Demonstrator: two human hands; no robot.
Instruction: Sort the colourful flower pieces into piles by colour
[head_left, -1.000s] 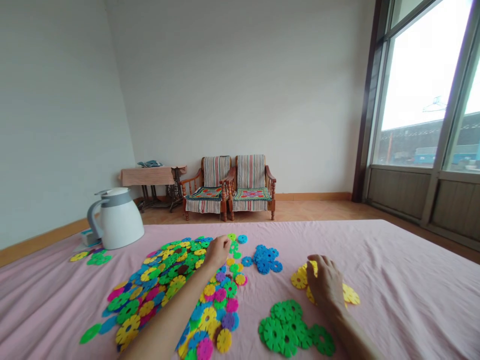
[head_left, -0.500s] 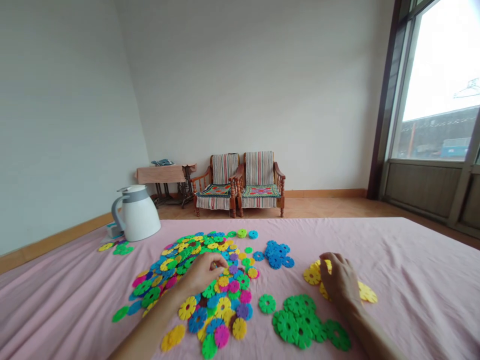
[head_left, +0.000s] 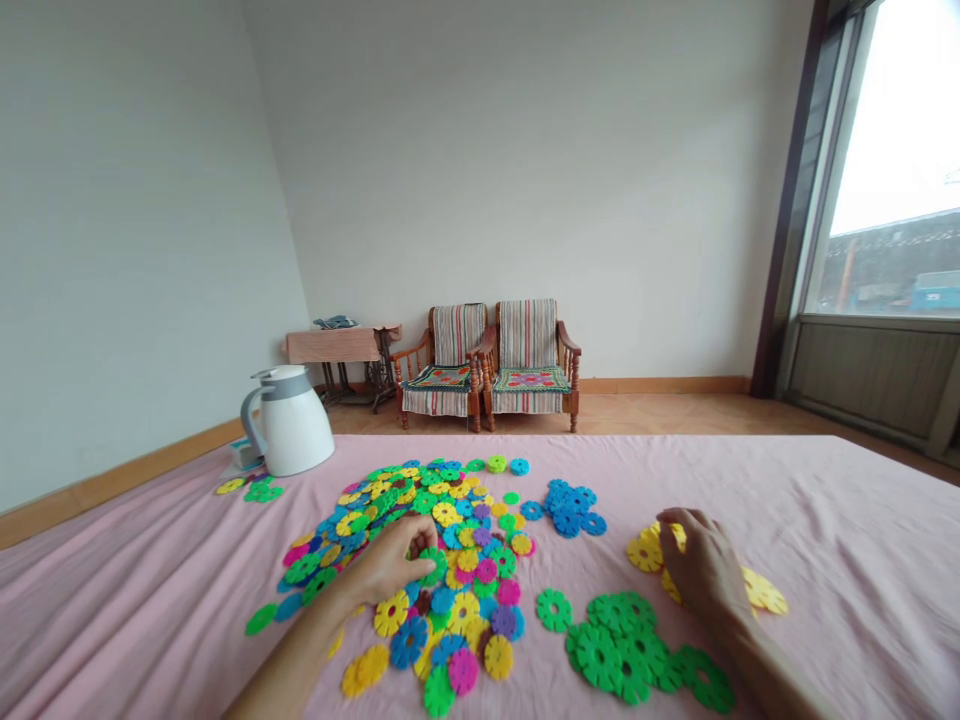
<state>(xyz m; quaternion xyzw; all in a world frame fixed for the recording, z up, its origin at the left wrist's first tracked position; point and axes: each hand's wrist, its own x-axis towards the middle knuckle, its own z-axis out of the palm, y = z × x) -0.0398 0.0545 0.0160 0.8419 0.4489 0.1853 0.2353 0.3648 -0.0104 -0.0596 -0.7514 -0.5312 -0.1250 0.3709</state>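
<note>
My left hand [head_left: 397,560] is over the pile of mixed-colour flower-shaped plastic discs [head_left: 465,608], fingers curled. Its thumb and forefinger close on a green notched disc [head_left: 433,568] at the pile's surface. To the right, my right hand [head_left: 701,560] bends down over a small group of yellow discs [head_left: 763,590], partly covering them. Yellow shows between its thumb and curled fingers. Just in front of that group lies a heap of green discs [head_left: 619,648], with a single green disc [head_left: 554,610] beside it. Farther back sits a cluster of blue discs [head_left: 568,508].
A pink cloth [head_left: 847,520] covers the table. A white jug with a grey handle [head_left: 296,425] stands at the back left, with a few discs [head_left: 262,490] near it. Beyond the table are two wooden armchairs [head_left: 529,340] and a cloth-covered sewing table [head_left: 334,346].
The view has turned slightly left, so everything sits farther right. My left hand has drawn back a little toward me onto the green disc. My right hand stays over the yellow discs.
</note>
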